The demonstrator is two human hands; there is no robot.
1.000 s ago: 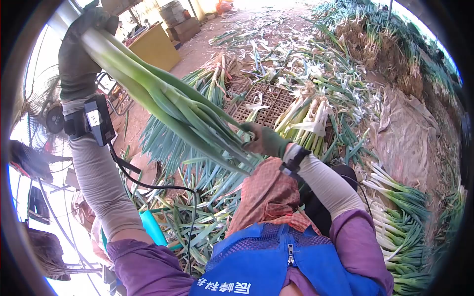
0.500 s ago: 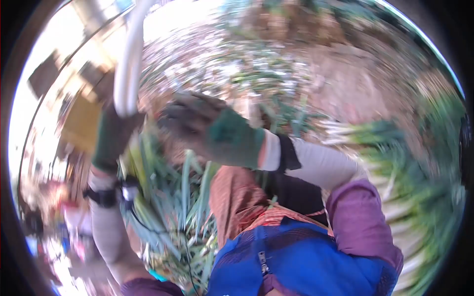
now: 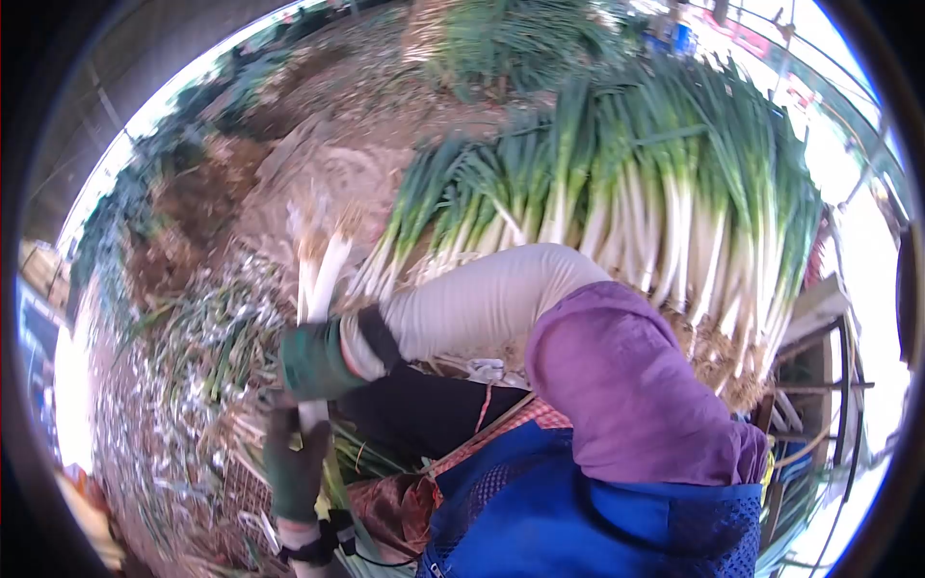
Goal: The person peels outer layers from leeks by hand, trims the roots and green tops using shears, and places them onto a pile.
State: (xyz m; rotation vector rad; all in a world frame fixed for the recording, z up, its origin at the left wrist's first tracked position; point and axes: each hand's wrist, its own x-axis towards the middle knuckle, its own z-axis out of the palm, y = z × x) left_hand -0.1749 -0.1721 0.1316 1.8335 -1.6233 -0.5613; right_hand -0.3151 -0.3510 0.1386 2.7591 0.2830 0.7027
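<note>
Head view shows both gloved hands closed around one bunch of leeks (image 3: 318, 275), white stalks pointing away and up, probably so the bunch stays together. Left hand (image 3: 294, 467) wraps the stalks low, near the body; right hand (image 3: 313, 361) grips just above it, fingers curled tight. To the right, a big stack of leeks (image 3: 655, 202) lies in neat rows, white ends toward the person, seemingly sorted. Trimmings (image 3: 183, 347) litter the ground at left.
</note>
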